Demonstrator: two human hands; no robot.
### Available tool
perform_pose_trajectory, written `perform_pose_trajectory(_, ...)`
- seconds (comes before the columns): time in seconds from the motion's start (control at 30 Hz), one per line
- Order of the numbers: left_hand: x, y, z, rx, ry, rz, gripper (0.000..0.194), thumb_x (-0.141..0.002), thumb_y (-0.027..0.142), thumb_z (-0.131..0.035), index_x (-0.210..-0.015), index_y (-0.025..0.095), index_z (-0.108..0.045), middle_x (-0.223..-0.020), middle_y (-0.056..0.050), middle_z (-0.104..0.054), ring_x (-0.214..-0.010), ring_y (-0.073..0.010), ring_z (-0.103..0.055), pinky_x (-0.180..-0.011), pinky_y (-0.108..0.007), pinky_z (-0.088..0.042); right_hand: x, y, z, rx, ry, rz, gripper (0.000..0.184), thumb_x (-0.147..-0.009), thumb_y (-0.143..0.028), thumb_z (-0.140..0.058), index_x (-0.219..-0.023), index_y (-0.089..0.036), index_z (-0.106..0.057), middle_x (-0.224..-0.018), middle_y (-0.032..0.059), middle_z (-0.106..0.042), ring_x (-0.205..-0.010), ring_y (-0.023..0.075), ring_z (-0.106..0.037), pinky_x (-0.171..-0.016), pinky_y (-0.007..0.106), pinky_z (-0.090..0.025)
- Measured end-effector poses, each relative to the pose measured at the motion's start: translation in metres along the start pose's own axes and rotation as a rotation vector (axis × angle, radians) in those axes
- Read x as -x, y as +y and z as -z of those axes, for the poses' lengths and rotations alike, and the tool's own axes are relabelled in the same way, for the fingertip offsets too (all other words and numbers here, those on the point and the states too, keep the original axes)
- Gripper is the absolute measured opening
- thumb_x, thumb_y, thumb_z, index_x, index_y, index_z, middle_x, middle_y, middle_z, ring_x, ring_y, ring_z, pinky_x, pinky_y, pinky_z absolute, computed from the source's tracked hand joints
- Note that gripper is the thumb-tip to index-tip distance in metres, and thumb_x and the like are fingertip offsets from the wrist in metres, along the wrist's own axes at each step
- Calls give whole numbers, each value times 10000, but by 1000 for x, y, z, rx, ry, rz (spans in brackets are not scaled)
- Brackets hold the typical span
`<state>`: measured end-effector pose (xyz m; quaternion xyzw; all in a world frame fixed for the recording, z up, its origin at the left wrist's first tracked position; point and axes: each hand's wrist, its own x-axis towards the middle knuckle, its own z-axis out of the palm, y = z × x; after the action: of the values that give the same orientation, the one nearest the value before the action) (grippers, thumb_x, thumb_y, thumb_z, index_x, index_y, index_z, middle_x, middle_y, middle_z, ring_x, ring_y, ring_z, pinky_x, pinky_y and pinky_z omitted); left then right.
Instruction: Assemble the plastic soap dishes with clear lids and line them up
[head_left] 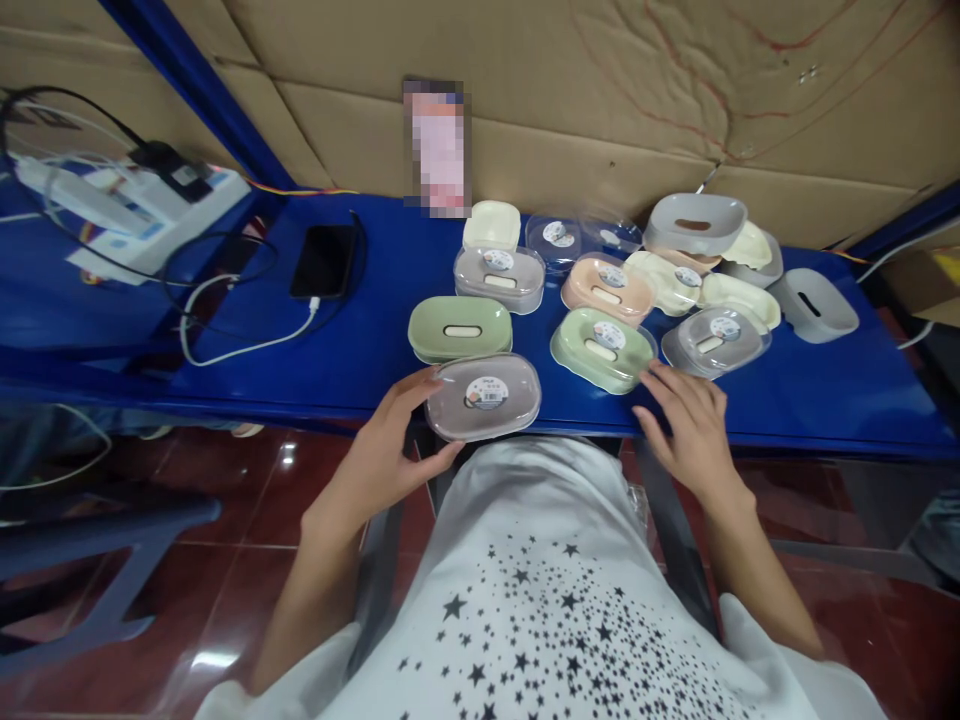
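My left hand (pixel 390 432) grips the left end of a grey soap box (pixel 517 405) with a clear lid and a round label, its thumb on the near side. This box juts over the table's front edge. Just behind it lies a green soap box (pixel 427 325) with a cream slot piece. My right hand (pixel 688 425) is open, its fingertips at the right corner of another green soap box (pixel 574 345) with a clear lid. To the right of that sits a lidded grey soap box (pixel 739 350).
Behind are a lidded grey box (pixel 469 285), a peach box (pixel 577 290), clear lids (pixel 581 240), cream trays (pixel 495 215) and grey shells (pixel 832 300). A phone (pixel 324 262) on a white cable and a power strip (pixel 202 210) occupy the left. Cardboard (pixel 540 130) walls the back.
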<state>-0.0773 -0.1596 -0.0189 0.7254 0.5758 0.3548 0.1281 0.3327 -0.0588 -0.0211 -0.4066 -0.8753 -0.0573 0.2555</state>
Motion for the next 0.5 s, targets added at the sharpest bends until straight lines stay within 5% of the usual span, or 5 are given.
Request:
perform_pose_trajectory(0.33, -16, 30, -44, -12, -106, -212, 711, -994, 375, -747, -1598, 280, -384, -1627, -207, -517, -1482, -367, -590, -1160, -564, -582, -50, -21, -18, -362, -219, 151, 651, -1153, -243, -407, -1766, -351, -216, -1793, 83, -342, -1630, 258, -412, -1266, 547, -475)
perform_pose_trajectory(0.5, -22, 36, -53, -57, -72, -196, 742, -989, 382, -752, -1613, 293, -362, -1644, -200, -517, -1467, -377, -602, -1137, -580, -594, -33, -22, -10, -367, -135, 72, 600, -1140, -263, -452, -1725, -341, -344, -1682, 94, -532, -1553, 283, -527, -1216, 548, -528)
